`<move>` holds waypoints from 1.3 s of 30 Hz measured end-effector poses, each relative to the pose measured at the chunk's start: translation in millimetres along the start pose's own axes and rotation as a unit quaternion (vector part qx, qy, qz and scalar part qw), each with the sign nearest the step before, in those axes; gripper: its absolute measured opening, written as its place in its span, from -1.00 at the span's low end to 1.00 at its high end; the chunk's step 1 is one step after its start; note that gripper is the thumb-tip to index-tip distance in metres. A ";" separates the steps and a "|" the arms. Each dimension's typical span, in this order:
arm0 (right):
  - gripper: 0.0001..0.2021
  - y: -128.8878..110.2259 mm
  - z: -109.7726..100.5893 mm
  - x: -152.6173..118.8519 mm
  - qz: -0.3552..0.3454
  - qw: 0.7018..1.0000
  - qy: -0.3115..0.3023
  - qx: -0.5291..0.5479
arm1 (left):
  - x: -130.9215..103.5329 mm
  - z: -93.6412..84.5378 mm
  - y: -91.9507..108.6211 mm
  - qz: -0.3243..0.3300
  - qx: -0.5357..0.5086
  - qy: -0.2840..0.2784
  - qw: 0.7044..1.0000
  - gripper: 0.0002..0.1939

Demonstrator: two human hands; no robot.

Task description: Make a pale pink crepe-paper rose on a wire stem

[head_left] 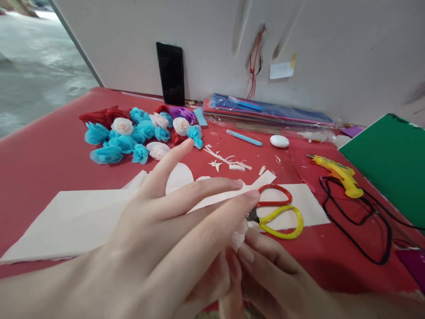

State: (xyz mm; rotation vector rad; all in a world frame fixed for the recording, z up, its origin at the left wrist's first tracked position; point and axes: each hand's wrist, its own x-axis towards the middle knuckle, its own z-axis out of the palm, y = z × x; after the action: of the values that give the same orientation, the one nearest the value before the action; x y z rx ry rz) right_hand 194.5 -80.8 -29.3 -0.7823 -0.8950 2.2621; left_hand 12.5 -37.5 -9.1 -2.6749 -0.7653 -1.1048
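Between my hands, low in the middle, is a small white crepe paper flower [239,235], mostly covered by fingers. My left hand [159,239] holds it from the left, its thumb side closed on the paper while the other fingers stretch out above. The fingertips of my right hand [275,270] pinch the lower part of the flower. Just beyond the hands lie scissors [281,221] with one red and one yellow handle, their blades hidden behind my left fingers. White paper sheets [73,217] spread beneath and behind my left hand, with a rounded cut piece [180,176] among them.
Finished blue, white, red and purple paper flowers [133,135] cluster at the back left. A phone [171,73] leans on the wall. Farther right are paper scraps [227,160], a blue pen [244,138], wrapped paper packs [265,110], a yellow glue gun [338,173] with black cord, and a green board [388,164].
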 end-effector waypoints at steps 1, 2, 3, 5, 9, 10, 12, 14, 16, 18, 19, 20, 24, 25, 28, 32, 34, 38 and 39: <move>-0.58 0.9 0.1 -0.4 -0.005 1.000 0.001 -0.003 | 1.6 0.6 0.1 -0.004 -0.015 0.007 1.000 -0.68; -0.58 2.1 0.3 -0.9 -0.013 1.000 0.007 -0.003 | 2.9 1.2 0.3 -0.005 -0.029 0.016 0.999 -0.69; -0.58 3.5 0.4 -1.5 -0.024 1.000 0.016 0.001 | 3.6 1.8 0.5 -0.007 -0.040 0.019 0.999 -0.70; -0.61 6.1 0.9 -2.6 -0.050 0.998 0.041 0.015 | 3.5 2.9 0.9 -0.003 -0.041 0.018 0.999 -0.70; -0.68 9.0 2.4 -2.2 -0.091 0.994 0.044 0.050 | 0.3 3.5 0.3 -0.010 -0.002 0.007 1.000 -0.66; -0.68 9.5 2.6 -1.7 -0.096 0.993 0.038 0.058 | -0.1 3.4 0.0 -0.006 0.002 0.003 1.000 -0.66; -0.68 11.0 2.9 -1.2 -0.100 0.992 0.036 0.074 | -0.5 3.0 -0.2 -0.001 0.001 -0.004 1.000 -0.69; -0.66 13.0 2.9 -1.8 -0.090 0.992 0.039 0.082 | -0.4 2.5 -0.5 0.008 -0.005 0.005 1.000 -0.74; -0.65 15.0 2.9 -3.2 -0.075 0.993 0.042 0.085 | -0.1 1.8 -1.6 0.024 -0.008 0.014 1.000 -0.74; -0.63 16.5 2.5 -4.2 -0.072 0.992 0.055 0.084 | 0.5 0.7 -3.6 0.041 -0.008 0.010 0.999 -0.70; -0.63 17.0 2.2 -4.2 -0.074 0.992 0.063 0.085 | 1.0 0.1 -4.7 0.045 -0.007 0.006 0.999 -0.69; -0.63 17.5 1.8 -3.9 -0.079 0.990 0.072 0.087 | 1.5 -0.4 -5.8 0.044 -0.010 0.004 0.999 -0.68; -0.66 18.7 -0.2 -2.1 -0.091 0.986 0.091 0.102 | 2.5 -0.2 -5.1 0.001 -0.056 0.013 0.998 -0.73; -0.66 18.7 -0.3 -2.3 -0.093 0.986 0.094 0.103 | 2.0 0.5 -3.4 -0.012 -0.069 0.012 0.997 -0.73; -0.67 16.5 1.3 -4.4 -0.089 0.988 0.091 0.089 | -0.4 2.6 2.9 -0.040 -0.087 0.005 0.995 -0.69; -0.67 11.5 4.9 -6.7 -0.071 0.994 0.067 0.058 | -0.5 2.5 6.4 -0.041 -0.083 0.007 0.996 -0.69; -0.69 11.3 5.5 -7.2 -0.074 0.995 0.059 0.042 | 1.7 1.5 5.7 -0.030 -0.069 0.014 0.997 -0.74; -0.70 14.3 3.9 -8.0 -0.072 0.996 0.039 0.024 | 5.1 0.6 3.9 0.002 -0.044 0.047 0.998 -0.78; -0.71 14.6 3.5 -8.2 -0.074 0.996 0.038 0.017 | 5.0 0.9 3.7 0.007 -0.050 0.051 0.997 -0.78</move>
State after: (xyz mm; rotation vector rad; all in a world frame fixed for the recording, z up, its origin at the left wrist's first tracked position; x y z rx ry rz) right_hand 193.2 -96.7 -35.5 -0.7555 -0.8486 2.0986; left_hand 17.9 -38.4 -6.1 -2.6751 -0.6892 -1.2969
